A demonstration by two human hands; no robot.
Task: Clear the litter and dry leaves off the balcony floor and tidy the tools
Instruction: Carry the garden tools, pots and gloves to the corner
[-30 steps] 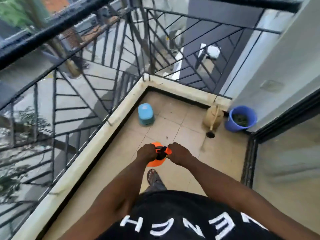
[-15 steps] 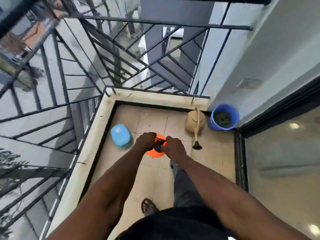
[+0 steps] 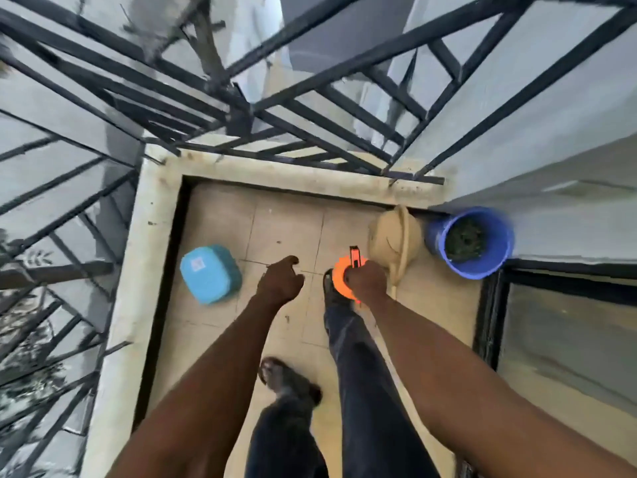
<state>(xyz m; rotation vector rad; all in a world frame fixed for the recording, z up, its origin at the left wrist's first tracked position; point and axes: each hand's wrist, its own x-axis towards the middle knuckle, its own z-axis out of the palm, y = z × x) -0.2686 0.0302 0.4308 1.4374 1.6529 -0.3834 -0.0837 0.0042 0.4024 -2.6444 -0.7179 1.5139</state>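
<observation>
My right hand (image 3: 366, 281) grips an orange round tool (image 3: 341, 277) with a black-and-orange handle sticking up above my fist, held over the tiled floor close to a beige watering can (image 3: 393, 238). To its left my left hand (image 3: 281, 281) hangs in the air with curled fingers and holds nothing. A blue bucket (image 3: 496, 262) filled with dark dry leaves stands in the corner by the wall.
A light blue plastic container (image 3: 209, 273) lies on the floor near the left curb (image 3: 138, 270). Black metal railing (image 3: 241, 108) runs along the left and far sides. A glass sliding door (image 3: 565, 339) is on the right. My feet stand on the tiles below the hands.
Both hands held the orange tool before; my left hand has let go and moved left. I have stepped toward the far corner, and the tool now hangs next to the watering can.
</observation>
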